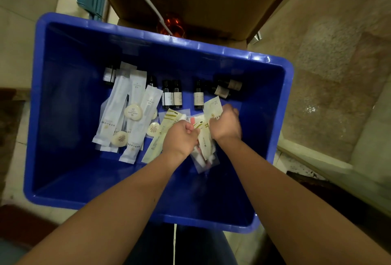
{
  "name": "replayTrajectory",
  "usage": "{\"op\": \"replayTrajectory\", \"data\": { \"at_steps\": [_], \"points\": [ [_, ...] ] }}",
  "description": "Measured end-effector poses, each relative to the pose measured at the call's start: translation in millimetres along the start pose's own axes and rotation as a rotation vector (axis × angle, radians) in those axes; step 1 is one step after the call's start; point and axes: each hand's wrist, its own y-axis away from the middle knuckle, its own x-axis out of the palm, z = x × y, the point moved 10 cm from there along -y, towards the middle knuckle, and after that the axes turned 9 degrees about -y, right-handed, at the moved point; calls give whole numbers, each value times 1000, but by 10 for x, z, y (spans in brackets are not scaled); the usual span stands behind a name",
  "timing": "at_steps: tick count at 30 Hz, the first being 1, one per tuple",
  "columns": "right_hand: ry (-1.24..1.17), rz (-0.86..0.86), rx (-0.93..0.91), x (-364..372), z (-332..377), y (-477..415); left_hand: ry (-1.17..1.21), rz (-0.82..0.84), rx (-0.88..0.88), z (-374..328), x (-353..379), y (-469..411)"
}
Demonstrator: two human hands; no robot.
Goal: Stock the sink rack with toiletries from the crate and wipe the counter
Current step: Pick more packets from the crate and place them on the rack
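Both hands are down in the crate, fists closed. The right hand (225,126) has its fingers curled round a cream sachet with a gold emblem (213,107), whose top edge sticks up past the knuckles. The left hand (181,136) pinches a gold-striped sachet (203,137) that lies between the two fists.

To do this pick well, I'd lift each sachet free on its own before raising the arms. The packets here overlap, and a tight fist could drag along the clear pouches (204,162) lying just beneath both wrists. These thin wrappers probably crumple easily, so a light grip near the middle should do. A handful at a time would save trips.

Touching the left hand's outer side, a long striped packet (155,142) runs under the wrist. Further out on that side lies a heap of long white sachets (118,112), with round wrapped soaps (133,112) resting on and beside them. Beyond the fingertips small dark bottles (169,95) stand in a loose row, and past the right hand a couple more bottles (229,87) lie tipped over.

All of it sits on the floor of the blue crate (59,106), which is far from full. Neither the sink rack nor the counter is in view, so stocking looks to be at an early stage.
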Motion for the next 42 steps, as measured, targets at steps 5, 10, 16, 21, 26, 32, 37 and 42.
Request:
{"op": "replayTrajectory", "data": {
  "at_steps": [5, 10, 16, 21, 26, 32, 37, 42],
  "points": [
    [-50, 53, -40, -153, 127, 263, -58, -13, 20, -197, -191, 209],
    [-123, 149, -112, -324, 374, 575, 12, -48, 28, -478, -478, 549],
    [-487, 240, -64, -533, 661, 967, 320, 41, -7, -831, -657, 1030],
    [-608, 236, -109, -856, 857, 1258, 338, 7, 101, -1207, -917, 1406],
    [-658, 161, -143, -1237, 916, 1508, 202, -16, 189, -1474, -1058, 1683],
    [-746, 27, -134, -1624, 845, 1778, 130, -12, 244, -1698, -1039, 1940],
    [-831, -136, -103, -1949, 572, 2135, 32, 165, 345, -1890, -805, 2237],
    [-829, -377, -124, -2187, 325, 2683, -83, 270, 463, -1933, -758, 2606]
  ]
}}
